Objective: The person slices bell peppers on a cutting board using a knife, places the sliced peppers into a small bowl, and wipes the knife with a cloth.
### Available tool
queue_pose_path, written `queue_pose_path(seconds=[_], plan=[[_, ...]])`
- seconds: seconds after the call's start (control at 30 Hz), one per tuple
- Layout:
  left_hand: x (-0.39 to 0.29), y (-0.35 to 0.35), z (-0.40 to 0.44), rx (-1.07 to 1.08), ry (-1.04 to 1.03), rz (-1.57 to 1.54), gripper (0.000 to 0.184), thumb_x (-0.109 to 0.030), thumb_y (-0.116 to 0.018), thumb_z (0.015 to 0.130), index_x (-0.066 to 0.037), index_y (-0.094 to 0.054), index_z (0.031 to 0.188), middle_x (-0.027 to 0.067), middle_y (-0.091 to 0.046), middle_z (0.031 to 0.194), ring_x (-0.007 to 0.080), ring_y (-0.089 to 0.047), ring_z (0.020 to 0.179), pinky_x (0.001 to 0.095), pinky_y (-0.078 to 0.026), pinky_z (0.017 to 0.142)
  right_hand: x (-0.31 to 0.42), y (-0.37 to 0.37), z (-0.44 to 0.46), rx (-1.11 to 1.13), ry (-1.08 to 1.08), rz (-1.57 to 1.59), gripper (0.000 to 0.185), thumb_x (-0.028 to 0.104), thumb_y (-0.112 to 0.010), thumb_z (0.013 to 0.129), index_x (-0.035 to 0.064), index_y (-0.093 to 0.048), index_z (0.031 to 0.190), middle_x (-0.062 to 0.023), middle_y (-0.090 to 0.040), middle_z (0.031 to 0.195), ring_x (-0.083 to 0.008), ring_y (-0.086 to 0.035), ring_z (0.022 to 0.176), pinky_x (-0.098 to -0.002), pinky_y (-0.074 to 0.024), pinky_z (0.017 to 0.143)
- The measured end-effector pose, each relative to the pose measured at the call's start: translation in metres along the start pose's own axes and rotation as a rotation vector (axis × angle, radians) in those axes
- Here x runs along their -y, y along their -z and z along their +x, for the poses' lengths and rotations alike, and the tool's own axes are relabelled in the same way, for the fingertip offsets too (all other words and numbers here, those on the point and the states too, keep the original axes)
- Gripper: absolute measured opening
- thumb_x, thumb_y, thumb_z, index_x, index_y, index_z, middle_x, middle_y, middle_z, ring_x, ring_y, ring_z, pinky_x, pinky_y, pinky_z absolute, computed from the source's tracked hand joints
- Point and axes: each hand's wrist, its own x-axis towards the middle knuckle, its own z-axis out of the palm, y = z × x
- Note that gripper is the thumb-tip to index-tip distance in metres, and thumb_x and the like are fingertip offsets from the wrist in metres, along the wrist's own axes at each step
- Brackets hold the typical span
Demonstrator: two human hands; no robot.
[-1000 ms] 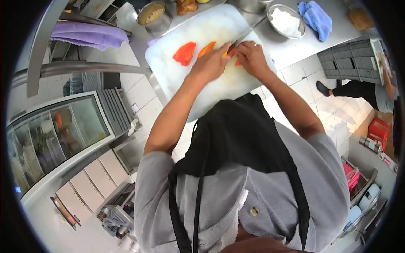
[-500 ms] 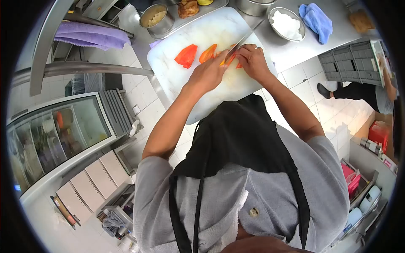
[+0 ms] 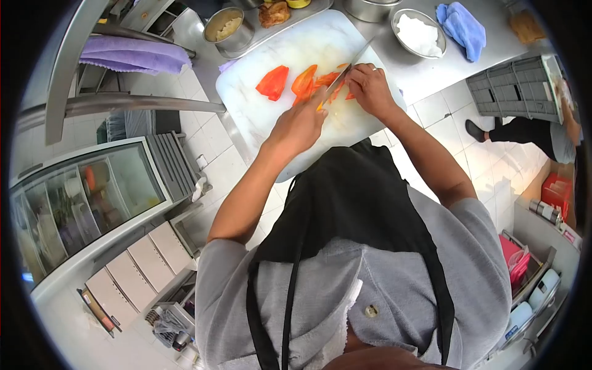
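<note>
Orange-red pepper pieces (image 3: 272, 83) lie on the white cutting board (image 3: 253, 114), on the steel worktop (image 3: 431, 77). The left hand (image 3: 300, 126) is wrapped round the handle of a knife (image 3: 343, 75), its blade slanting forward and right; the right hand (image 3: 369, 86) bunches its fingers just beside the blade, whether pinching pepper I cannot tell. Right of the board stands a metal bowl (image 3: 398, 28), near a blue cloth (image 3: 461, 32).

passable space above cutting board (image 3: 311, 43) toward far edge, knife (image 3: 339, 82) blocking middle, bowl (image 3: 402, 47) near its tip
</note>
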Motion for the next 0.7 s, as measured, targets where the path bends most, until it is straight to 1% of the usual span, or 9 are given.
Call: queue_pose_path(seconds=[0.07,0.1,0.2,0.23,0.33,0.37,0.5,0.63,0.7], plan=[[-0.006,-0.01,-0.001,0.022,0.078,-0.031,0.056,-0.023,-0.052,0.102,-0.004,-0.037,0.152,0.0289,-0.065,0.119,0.0457,-0.064,0.106,0.0535,-0.05,0.088,-0.003,0.003,0.0,0.006,-0.005,0.001,0.005,0.012,-0.066,0.087,0.0112,-0.068,0.092,-0.0037,-0.066,0.1,-0.0279,-0.06,0.098,-0.0419,-0.0428,0.084],[0.01,-0.041,0.016,-0.122,-0.052,-0.031,0.056,-0.021,-0.052,0.101,-0.002,-0.036,0.151,0.0302,-0.065,0.118,0.0464,-0.064,0.106,0.054,-0.05,0.088,-0.003,0.003,-0.001,0.008,-0.006,0.006,0.005,0.013,-0.066,0.087,0.0112,-0.068,0.092,-0.0037,-0.066,0.1,-0.0278,-0.06,0.099,-0.0421,-0.0427,0.084],[0.006,-0.028,0.049,-0.082,-0.061,-0.083,0.056,-0.018,-0.052,0.101,-0.001,-0.035,0.151,0.0325,-0.064,0.118,0.0472,-0.064,0.106,0.0541,-0.05,0.089,-0.003,0.001,0.001,0.047,-0.013,0.002,0.006,0.013,-0.066,0.087,0.0112,-0.068,0.092,-0.0037,-0.066,0.1,-0.0277,-0.06,0.1,-0.0423,-0.0428,0.086],[-0.007,-0.011,0.037,-0.085,-0.103,-0.123,0.055,-0.02,-0.051,0.102,0.0,-0.036,0.151,0.0343,-0.064,0.117,0.0474,-0.064,0.106,0.0545,-0.05,0.089,-0.004,0.003,0.001,0.07,-0.017,-0.005,0.006,0.013,-0.066,0.087,0.0112,-0.068,0.093,-0.0036,-0.066,0.1,-0.0277,-0.06,0.101,-0.0423,-0.0428,0.086],[-0.003,-0.012,-0.004,-0.023,0.005,-0.058,0.055,-0.023,-0.052,0.102,-0.002,-0.037,0.15,0.0348,-0.063,0.117,0.0474,-0.063,0.106,0.0551,-0.049,0.089,-0.002,-0.001,0.0,-0.034,0.001,0.009,0.007,0.012,-0.066,0.085,0.0114,-0.068,0.092,-0.0049,-0.066,0.099,-0.0273,-0.061,0.099,-0.0428,-0.043,0.086],[0.003,-0.03,-0.003,-0.041,0.058,-0.104,0.055,-0.025,-0.05,0.103,-0.008,-0.036,0.154,0.0304,-0.062,0.128,0.0451,-0.06,0.118,0.0509,-0.047,0.099,-0.003,0.0,-0.001,-0.021,-0.006,0.002,0.008,0.012,-0.066,0.085,0.011,-0.068,0.093,-0.0052,-0.067,0.1,-0.0279,-0.061,0.099,-0.0429,-0.0437,0.085],[-0.006,-0.022,0.052,-0.064,0.037,-0.197,0.055,-0.026,-0.052,0.103,-0.008,-0.039,0.153,0.031,-0.063,0.124,0.0444,-0.06,0.118,0.0488,-0.046,0.1,-0.007,0.004,0.004,0.067,-0.018,0.096,0.01,0.012,-0.066,0.087,0.0084,-0.068,0.096,-0.0076,-0.067,0.104,-0.0314,-0.061,0.099,-0.0437,-0.0474,0.084],[-0.006,-0.014,0.028,-0.085,-0.011,-0.14,0.054,-0.027,-0.051,0.104,-0.008,-0.039,0.153,0.0295,-0.06,0.131,0.0455,-0.058,0.121,0.0485,-0.046,0.1,-0.014,0.019,0.003,-0.032,-0.176,0.372,0.013,0.011,-0.067,0.089,0.0047,-0.068,0.1,-0.0111,-0.067,0.107,-0.0366,-0.061,0.099,-0.0442,-0.0508,0.085],[-0.01,-0.016,0.01,-0.066,0.031,-0.1,0.056,-0.026,-0.051,0.104,-0.008,-0.037,0.154,0.03,-0.061,0.129,0.0466,-0.058,0.119,0.0493,-0.046,0.1,-0.008,0.028,-0.004,-0.019,-0.086,0.26,0.013,0.009,-0.068,0.088,0.0035,-0.068,0.1,-0.0127,-0.066,0.105,-0.0373,-0.062,0.098,-0.0452,-0.0509,0.086]])
